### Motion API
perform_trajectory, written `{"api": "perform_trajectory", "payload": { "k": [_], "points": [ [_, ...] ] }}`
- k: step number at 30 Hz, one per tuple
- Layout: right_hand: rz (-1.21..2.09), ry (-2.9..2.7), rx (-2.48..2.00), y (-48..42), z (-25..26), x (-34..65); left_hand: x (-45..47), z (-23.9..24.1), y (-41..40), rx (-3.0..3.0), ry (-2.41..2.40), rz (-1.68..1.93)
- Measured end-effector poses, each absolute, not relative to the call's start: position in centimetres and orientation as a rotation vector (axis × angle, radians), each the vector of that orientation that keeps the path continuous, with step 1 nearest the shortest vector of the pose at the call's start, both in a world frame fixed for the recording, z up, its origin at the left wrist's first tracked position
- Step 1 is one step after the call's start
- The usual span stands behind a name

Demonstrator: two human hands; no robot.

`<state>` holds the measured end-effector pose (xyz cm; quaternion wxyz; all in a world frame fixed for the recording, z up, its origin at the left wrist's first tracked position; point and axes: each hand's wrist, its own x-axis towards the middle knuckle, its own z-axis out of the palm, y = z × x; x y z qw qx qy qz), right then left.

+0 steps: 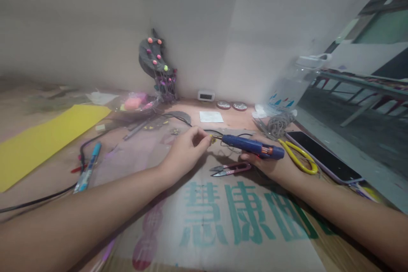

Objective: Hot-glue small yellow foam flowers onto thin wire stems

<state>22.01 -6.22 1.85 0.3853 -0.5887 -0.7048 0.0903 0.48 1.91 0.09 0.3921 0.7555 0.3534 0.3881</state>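
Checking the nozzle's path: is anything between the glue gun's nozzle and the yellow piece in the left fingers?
Nothing visible. The glue gun in the right hand has its nozzle almost at the yellow piece pinched in the left hand. The snips lie nearer the person, off that line.

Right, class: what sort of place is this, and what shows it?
Probably a handicraft workbench. The right hand holds a blue glue gun, the left hand pinches a small yellow piece at its nozzle, and thread snips, yellow-handled scissors and twine lie close by.
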Motion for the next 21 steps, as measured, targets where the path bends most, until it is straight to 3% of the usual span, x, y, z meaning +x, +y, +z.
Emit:
{"api": "perform_trajectory", "payload": {
  "k": [21],
  "points": [
    [0.111,-1.828,-1.571,-6.19,1.45,22.43,0.48,0.28,1.82,1.935,0.891,0.988]
  ]
}}
